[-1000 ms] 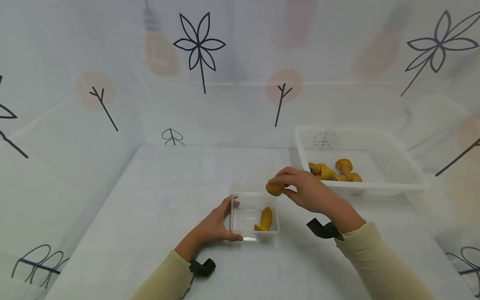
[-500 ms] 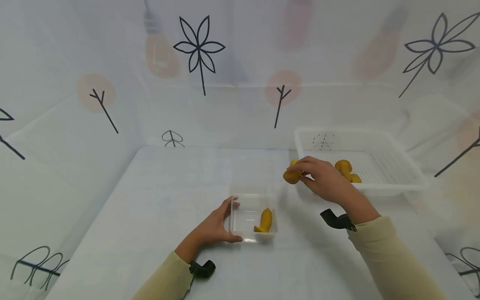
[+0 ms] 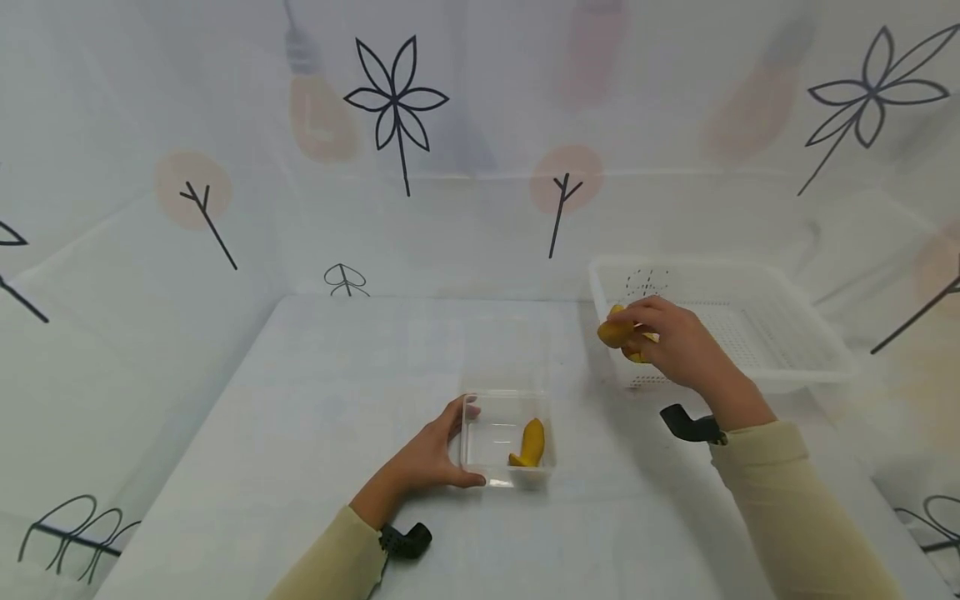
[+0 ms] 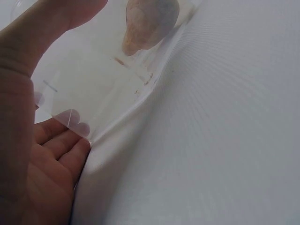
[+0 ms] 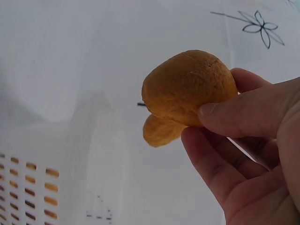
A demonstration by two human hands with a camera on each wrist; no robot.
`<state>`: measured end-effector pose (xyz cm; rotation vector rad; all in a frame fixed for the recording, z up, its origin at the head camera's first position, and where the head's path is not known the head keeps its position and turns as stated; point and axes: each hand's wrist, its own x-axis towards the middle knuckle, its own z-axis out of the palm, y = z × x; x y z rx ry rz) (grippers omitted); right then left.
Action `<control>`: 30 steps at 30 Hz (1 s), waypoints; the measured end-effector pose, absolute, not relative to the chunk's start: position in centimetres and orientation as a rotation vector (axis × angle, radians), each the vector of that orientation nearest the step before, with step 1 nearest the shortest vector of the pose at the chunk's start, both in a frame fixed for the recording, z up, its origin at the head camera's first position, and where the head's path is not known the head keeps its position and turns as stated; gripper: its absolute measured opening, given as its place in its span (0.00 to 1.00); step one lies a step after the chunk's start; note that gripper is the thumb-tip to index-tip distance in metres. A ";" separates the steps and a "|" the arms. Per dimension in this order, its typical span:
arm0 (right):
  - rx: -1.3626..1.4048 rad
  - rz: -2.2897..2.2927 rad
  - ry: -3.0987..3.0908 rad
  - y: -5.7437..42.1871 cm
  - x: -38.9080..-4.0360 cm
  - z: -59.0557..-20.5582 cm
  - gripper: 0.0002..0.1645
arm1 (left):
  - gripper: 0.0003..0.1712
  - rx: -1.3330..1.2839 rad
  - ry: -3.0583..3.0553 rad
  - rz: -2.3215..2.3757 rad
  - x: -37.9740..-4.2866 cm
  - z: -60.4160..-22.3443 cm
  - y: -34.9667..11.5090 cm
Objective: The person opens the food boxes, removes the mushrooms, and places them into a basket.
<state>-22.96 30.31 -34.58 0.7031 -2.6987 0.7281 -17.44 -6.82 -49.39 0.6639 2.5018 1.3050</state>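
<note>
My right hand (image 3: 686, 346) pinches a yellow-brown mushroom (image 3: 615, 333) between thumb and fingers, over the near left corner of a white perforated basket (image 3: 765, 329). The mushroom's rounded cap (image 5: 187, 86) and stubby stem show in the right wrist view. My left hand (image 3: 423, 454) holds a small clear plastic box (image 3: 491, 437) on the table, thumb at the near side and fingers round the far left corner. One yellow mushroom (image 3: 532, 443) lies inside at the box's right. In the left wrist view, that mushroom (image 4: 151, 21) shows through the clear wall.
More yellow mushrooms lie in the basket, mostly hidden by my right hand; yellow shows through the basket's holes (image 5: 50, 187). A white sheet covers the table (image 3: 337, 375), and a printed white backdrop (image 3: 465, 217) rises behind it.
My right hand has moved right and away from me with the mushroom, from beside the box to over the basket's near left corner. The left hand and the box have stayed in place.
</note>
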 end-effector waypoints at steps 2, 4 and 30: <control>0.690 0.727 -2.682 30.8 -23.2 -34.8 0.21 | 0.68 0.660 2.502 1.303 -17.4 -49.4 -6.8; 0.675 0.710 -2.664 31.4 -23.5 -35.1 0.21 | 0.68 0.659 2.504 1.299 -17.4 -49.5 -6.8; 0.225 0.717 -2.907 36.6 -25.9 -37.2 0.23 | 0.68 0.694 2.533 1.305 -17.6 -50.2 -6.6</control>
